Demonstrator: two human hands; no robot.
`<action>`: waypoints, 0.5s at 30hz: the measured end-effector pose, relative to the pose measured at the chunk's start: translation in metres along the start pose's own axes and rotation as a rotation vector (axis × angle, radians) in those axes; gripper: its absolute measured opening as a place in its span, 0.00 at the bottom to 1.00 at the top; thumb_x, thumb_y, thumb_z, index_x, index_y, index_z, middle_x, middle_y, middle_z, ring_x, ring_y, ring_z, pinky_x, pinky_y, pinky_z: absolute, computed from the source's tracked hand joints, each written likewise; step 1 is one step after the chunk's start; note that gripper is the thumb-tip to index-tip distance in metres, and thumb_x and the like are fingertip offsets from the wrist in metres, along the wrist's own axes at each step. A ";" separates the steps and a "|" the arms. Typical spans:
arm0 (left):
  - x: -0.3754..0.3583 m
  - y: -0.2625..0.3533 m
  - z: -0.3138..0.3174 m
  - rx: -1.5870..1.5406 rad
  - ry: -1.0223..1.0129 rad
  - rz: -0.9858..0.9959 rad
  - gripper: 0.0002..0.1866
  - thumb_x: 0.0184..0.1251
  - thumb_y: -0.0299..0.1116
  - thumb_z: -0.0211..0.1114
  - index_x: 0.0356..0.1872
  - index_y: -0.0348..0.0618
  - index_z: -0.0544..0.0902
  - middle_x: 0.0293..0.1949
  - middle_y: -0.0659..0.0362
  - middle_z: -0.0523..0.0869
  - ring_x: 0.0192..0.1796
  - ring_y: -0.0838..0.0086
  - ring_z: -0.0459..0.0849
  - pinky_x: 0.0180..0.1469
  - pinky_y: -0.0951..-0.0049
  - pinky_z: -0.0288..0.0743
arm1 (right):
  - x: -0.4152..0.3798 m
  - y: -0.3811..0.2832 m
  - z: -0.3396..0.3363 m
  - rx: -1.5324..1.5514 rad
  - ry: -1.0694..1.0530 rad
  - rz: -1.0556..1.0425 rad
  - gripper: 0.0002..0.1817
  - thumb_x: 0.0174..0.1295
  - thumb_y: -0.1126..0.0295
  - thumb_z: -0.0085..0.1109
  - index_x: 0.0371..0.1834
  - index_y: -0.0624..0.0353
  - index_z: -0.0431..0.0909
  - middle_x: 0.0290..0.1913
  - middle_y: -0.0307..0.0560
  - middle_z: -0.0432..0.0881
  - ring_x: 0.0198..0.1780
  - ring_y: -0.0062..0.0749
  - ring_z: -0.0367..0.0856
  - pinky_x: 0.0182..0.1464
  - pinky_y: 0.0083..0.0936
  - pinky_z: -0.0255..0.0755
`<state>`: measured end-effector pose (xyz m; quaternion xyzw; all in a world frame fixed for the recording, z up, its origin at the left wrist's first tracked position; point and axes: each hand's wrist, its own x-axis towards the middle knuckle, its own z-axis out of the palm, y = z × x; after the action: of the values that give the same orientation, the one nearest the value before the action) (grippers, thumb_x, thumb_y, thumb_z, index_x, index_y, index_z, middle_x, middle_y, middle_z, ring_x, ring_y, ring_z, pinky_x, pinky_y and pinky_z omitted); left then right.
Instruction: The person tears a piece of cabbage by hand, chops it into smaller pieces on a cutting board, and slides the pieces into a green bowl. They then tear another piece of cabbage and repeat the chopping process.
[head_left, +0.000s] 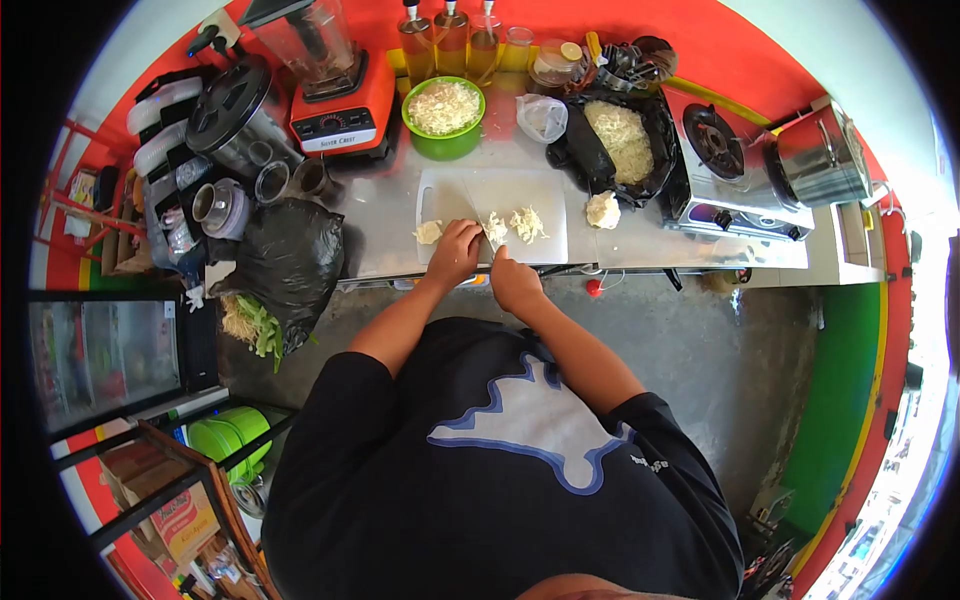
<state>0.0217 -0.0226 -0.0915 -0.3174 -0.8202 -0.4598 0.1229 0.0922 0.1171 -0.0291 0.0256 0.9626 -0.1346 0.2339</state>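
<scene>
On a white cutting board (455, 185) my right hand (516, 278) grips a knife (487, 232) by its handle, blade pointing away from me. The fingers of my left hand (456, 250) are curled closed just left of the blade, on a pale vegetable piece (494, 226) that they partly cover. To the right of the blade is a loose heap of chopped pale vegetable (527, 224). Another cream-white chunk (428, 232) sits left of my left hand, near the board's edge.
Behind the board stands a green bowl (443, 143) heaped with chopped pale pieces. A black bag (665, 140) holding more, a whitish chunk (602, 210) and a gas stove (735, 180) are to the right. Leftward are a red blender (345, 110) and a black plastic bag (290, 260).
</scene>
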 end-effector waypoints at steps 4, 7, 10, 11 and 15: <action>-0.001 -0.003 -0.001 -0.020 -0.005 0.009 0.06 0.63 0.19 0.62 0.40 0.33 0.82 0.42 0.49 0.83 0.47 0.50 0.79 0.51 0.56 0.75 | 0.009 0.000 -0.017 -0.013 -0.014 -0.042 0.19 0.64 0.75 0.57 0.54 0.71 0.64 0.43 0.69 0.87 0.47 0.60 0.89 0.50 0.45 0.83; -0.002 -0.002 -0.002 0.010 -0.020 0.014 0.06 0.63 0.19 0.62 0.41 0.33 0.82 0.42 0.48 0.82 0.48 0.49 0.79 0.51 0.56 0.75 | 0.006 -0.003 -0.027 -0.072 -0.102 -0.058 0.18 0.64 0.74 0.56 0.54 0.71 0.64 0.45 0.71 0.86 0.49 0.61 0.88 0.51 0.44 0.83; -0.001 -0.002 -0.002 0.009 -0.011 0.017 0.07 0.62 0.17 0.63 0.41 0.33 0.81 0.43 0.48 0.83 0.48 0.50 0.80 0.50 0.56 0.75 | 0.003 -0.004 -0.018 -0.048 -0.108 -0.026 0.19 0.64 0.74 0.58 0.54 0.71 0.64 0.46 0.72 0.86 0.50 0.61 0.88 0.53 0.44 0.82; -0.001 -0.002 -0.002 -0.003 -0.003 0.017 0.07 0.62 0.17 0.64 0.41 0.33 0.81 0.43 0.48 0.83 0.48 0.50 0.80 0.50 0.56 0.75 | 0.004 -0.003 -0.008 -0.042 -0.064 -0.030 0.20 0.63 0.74 0.58 0.54 0.71 0.64 0.46 0.71 0.86 0.50 0.61 0.88 0.52 0.44 0.82; -0.003 -0.002 -0.001 0.004 -0.004 0.029 0.07 0.62 0.17 0.64 0.41 0.33 0.81 0.42 0.49 0.81 0.47 0.50 0.79 0.50 0.56 0.75 | 0.010 -0.002 -0.009 -0.007 -0.031 -0.024 0.20 0.63 0.74 0.58 0.55 0.72 0.64 0.46 0.70 0.86 0.51 0.60 0.88 0.52 0.45 0.82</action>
<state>0.0222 -0.0258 -0.0936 -0.3299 -0.8166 -0.4559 0.1287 0.0788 0.1175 -0.0251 0.0113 0.9594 -0.1345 0.2475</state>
